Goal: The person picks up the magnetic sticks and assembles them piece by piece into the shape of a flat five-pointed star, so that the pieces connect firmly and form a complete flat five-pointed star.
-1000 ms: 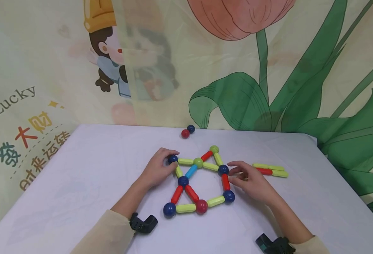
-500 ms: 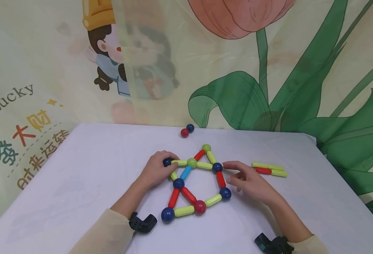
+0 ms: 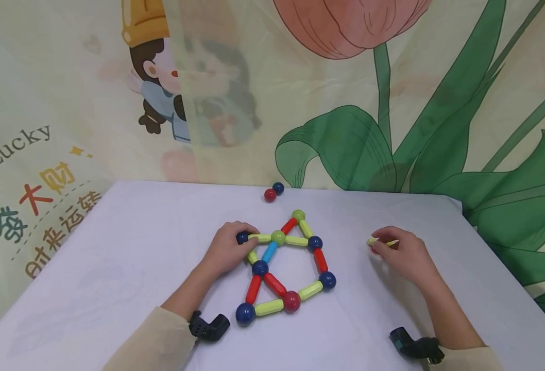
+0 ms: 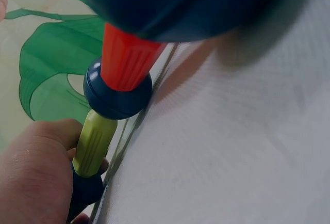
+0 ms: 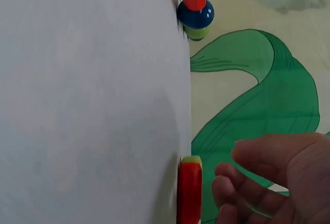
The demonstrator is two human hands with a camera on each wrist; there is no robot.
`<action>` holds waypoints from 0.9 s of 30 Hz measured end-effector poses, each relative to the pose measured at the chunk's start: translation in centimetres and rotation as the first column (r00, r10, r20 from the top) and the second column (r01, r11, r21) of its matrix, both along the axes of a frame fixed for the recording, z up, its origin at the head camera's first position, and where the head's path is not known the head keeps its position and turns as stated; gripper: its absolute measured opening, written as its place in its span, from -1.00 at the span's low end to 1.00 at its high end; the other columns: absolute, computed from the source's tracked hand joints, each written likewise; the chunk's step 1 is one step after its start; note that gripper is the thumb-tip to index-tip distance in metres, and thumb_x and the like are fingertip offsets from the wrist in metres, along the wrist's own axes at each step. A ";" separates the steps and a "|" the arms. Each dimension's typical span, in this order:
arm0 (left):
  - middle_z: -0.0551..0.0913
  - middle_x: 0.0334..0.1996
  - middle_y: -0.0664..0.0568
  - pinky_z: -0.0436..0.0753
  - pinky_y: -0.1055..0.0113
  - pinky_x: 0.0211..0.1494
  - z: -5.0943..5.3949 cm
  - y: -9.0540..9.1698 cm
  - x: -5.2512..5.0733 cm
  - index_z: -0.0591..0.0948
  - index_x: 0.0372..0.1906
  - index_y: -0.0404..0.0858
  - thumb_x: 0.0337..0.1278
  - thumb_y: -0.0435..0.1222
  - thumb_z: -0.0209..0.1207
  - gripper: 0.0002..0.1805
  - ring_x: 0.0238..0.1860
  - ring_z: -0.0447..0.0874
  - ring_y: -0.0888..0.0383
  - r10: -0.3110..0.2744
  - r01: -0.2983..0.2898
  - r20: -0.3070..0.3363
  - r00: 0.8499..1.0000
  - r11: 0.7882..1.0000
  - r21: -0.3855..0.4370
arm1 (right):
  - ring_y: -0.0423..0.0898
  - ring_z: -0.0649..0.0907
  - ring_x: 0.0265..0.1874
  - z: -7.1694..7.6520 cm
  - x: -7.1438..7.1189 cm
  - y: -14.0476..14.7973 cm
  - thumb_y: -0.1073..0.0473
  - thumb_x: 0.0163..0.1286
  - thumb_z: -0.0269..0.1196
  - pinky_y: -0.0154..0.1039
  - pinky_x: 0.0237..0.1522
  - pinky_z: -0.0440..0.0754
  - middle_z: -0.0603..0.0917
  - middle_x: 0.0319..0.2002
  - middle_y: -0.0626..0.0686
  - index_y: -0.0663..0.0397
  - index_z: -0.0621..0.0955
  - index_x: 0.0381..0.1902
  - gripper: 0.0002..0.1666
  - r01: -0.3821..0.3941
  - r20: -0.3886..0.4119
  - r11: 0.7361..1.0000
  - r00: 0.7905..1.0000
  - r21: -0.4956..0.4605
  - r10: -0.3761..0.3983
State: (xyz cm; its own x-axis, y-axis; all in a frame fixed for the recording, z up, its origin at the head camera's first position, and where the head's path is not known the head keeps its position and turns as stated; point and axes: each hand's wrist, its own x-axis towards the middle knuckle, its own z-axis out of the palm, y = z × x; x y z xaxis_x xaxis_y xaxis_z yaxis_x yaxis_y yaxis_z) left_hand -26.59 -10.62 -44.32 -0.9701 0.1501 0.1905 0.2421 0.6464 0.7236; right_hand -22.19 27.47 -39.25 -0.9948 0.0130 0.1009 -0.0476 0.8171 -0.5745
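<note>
A flat frame of magnetic sticks and balls lies on the white table. My left hand (image 3: pixel 226 247) holds the dark blue ball (image 3: pixel 242 237) at its left corner, thumb and fingers around it; in the left wrist view the thumb also lies beside a yellow-green stick (image 4: pixel 95 144). To the right, my right hand (image 3: pixel 404 252) is over the loose sticks and hides most of them; a yellow-green stick tip (image 3: pixel 371 241) shows. In the right wrist view, the thumb and loosely bent fingers stand just beside a red stick (image 5: pixel 190 193), with a gap and nothing held.
A loose red ball (image 3: pixel 270 195) and a loose blue ball (image 3: pixel 278 187) sit by the table's back edge. The frame's red ball (image 3: pixel 292 302) and its right blue ball (image 3: pixel 328 280) lie between the hands. A printed cloth hangs behind the table.
My right hand has left the frame's right side and moved right, over the loose sticks. The frame has turned and shifted slightly left, with my left hand still at its left corner.
</note>
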 end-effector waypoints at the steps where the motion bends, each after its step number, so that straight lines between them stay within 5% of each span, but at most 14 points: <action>1: 0.75 0.00 0.00 0.58 -0.07 0.27 0.0 0.0 0.0 0.77 -0.02 -0.08 0.30 -0.17 0.27 -0.77 0.15 0.56 -0.05 0.004 -0.004 0.000 1.000 1.000 0.001 | 0.18 0.68 -0.13 0.0 0.0 0.3 0.20 0.45 0.27 -0.14 -0.28 0.70 0.71 -0.06 0.29 0.24 0.64 0.12 -0.65 0.009 0.004 0.999 1.000 0.043 -0.010; 7: 0.75 0.01 -0.02 0.58 -0.07 0.29 0.1 0.0 0.1 0.77 -0.02 -0.10 0.30 -0.17 0.27 -0.77 0.15 0.57 -0.06 0.020 -0.020 0.001 1.000 1.000 0.009 | 0.30 0.62 -0.09 0.1 -0.1 1.5 0.32 0.31 0.35 0.21 -0.07 0.70 0.66 -0.05 0.40 0.34 0.67 0.04 -0.65 0.010 0.045 0.973 0.999 0.229 -0.020; 11: 0.75 0.02 -0.03 0.57 -0.08 0.31 0.1 0.0 0.1 0.77 -0.02 -0.11 0.30 -0.17 0.27 -0.77 0.17 0.57 -0.07 0.024 -0.024 0.005 1.000 1.000 0.016 | 0.27 0.62 -0.13 -0.2 -0.3 1.6 0.38 0.25 0.38 0.23 -0.05 0.69 0.64 -0.09 0.38 0.35 0.69 0.01 -0.64 -0.027 0.065 0.962 0.998 0.271 0.010; 27: 0.75 0.02 -0.02 0.60 -0.06 0.27 0.0 -0.1 0.0 0.77 -0.04 -0.10 0.27 -0.19 0.26 -0.78 0.14 0.57 -0.05 0.017 -0.017 0.006 1.000 1.000 0.017 | 0.26 0.63 -0.09 -1.0 -0.6 1.7 0.26 0.30 0.43 0.10 -0.11 0.77 0.64 -0.07 0.35 0.34 0.61 0.06 -0.58 -0.055 0.044 0.971 0.998 0.234 0.046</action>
